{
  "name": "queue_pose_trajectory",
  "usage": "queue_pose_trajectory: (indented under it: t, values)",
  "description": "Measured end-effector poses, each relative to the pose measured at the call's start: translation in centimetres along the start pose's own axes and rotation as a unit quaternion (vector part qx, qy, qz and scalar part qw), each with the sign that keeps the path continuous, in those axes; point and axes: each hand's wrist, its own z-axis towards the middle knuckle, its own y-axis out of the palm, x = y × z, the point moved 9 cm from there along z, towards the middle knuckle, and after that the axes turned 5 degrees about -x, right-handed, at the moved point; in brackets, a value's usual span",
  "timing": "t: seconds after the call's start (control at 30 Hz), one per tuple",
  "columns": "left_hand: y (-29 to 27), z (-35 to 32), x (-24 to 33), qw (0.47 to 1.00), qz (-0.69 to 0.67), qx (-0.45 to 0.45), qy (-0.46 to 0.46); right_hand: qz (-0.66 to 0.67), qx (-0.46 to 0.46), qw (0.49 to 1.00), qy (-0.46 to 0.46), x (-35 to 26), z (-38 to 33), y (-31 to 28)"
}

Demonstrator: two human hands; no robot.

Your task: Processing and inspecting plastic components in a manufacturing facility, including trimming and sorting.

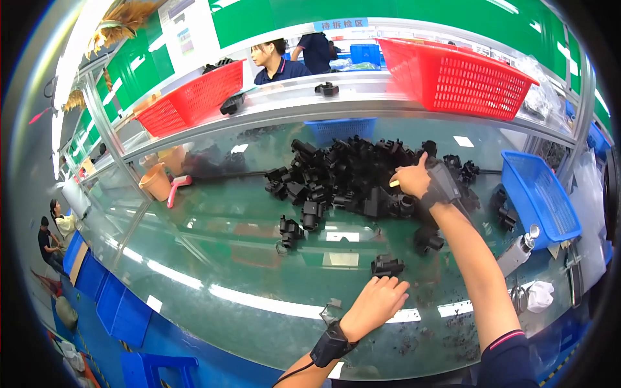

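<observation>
The heap of black parts lies at the middle of the counter, and its loose stacking looks like the main hazard: a part drawn from underneath could bring neighbours sliding down, since knobby corners seem apt to catch on each other. The right hand is over the heap's right side, its index finger stretched out and the others bent; whether this grip has hold of anything I cannot tell (a bit of yellow shows by the fingers). The left hand has a loose, half-bent grip with nothing visible in it, its fingertips just beside a single black part, which a careless nudge might push along the slick surface. The cable at the left wrist might snag, and the right forearm could bump the silvery tool nearby. The parts look like dull moulded plastic, boxy with round tube ends; the counter is smooth green and glossy, strewn with dark crumbs near its front. The blue basket has stiff sloping walls, the red basket a slotted lattice, and the white rag soft creases.
</observation>
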Motion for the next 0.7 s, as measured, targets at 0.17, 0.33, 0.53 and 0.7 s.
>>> queue_pose_trajectory:
  t: [0.17, 0.33, 0.53, 0.7]
  values:
    - [0.2, 0.0, -1.3, 0.999, 0.008, -0.02, -0.036, -0.097, -0.01, 0.995, -0.031, -2.8, -2.0, -0.4]
    - [0.7, -0.3, -2.0, 0.997, 0.019, -0.039, -0.059, -0.077, 0.086, 0.989, -0.096, -4.1, -6.7, -1.9]
    - [1.4, -0.4, -1.8, 0.995, 0.027, -0.064, -0.074, -0.116, 0.039, 0.986, -0.115, -5.1, -11.6, -3.1]
    - [1.9, -0.6, -1.8, 0.991, 0.054, -0.084, -0.085, 0.035, -0.055, 0.992, -0.11, -4.9, -9.8, -6.6]
